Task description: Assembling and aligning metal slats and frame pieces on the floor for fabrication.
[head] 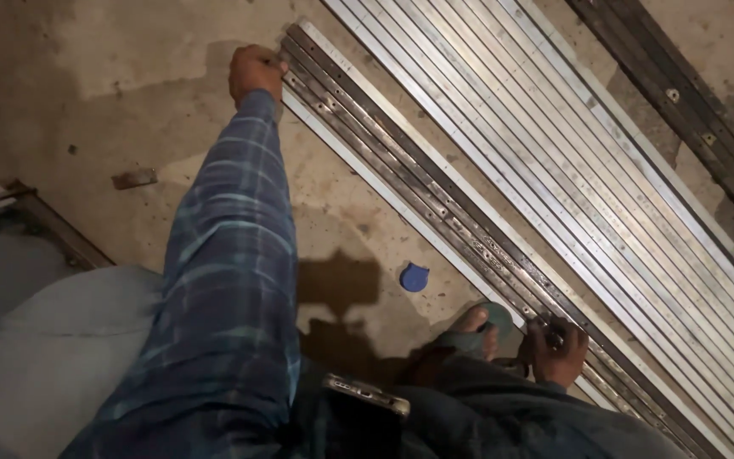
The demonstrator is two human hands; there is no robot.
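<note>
1. Gripping the dark, stained metal bar with bolt holes (435, 200) at both ends is the work shown; the bar lies slantwise on the concrete floor (129, 102), along the near edge of the stack of pale aluminium strips (571, 161).
2. Judged from this, it would go best with both ends moved evenly, so the long bar neither twists nor scrapes the pale strips beside it.
3. The left hand (255, 73), at the end of a blue checked sleeve, is clenched at the bar's far end; whether the fingers wrap it cannot be told.
4. The right hand (556, 347) is closed over the bar's near end, just beside a sandalled foot (477, 327).
5. A small blue disc (414, 277) lies on the floor near the bar's middle.
</note>
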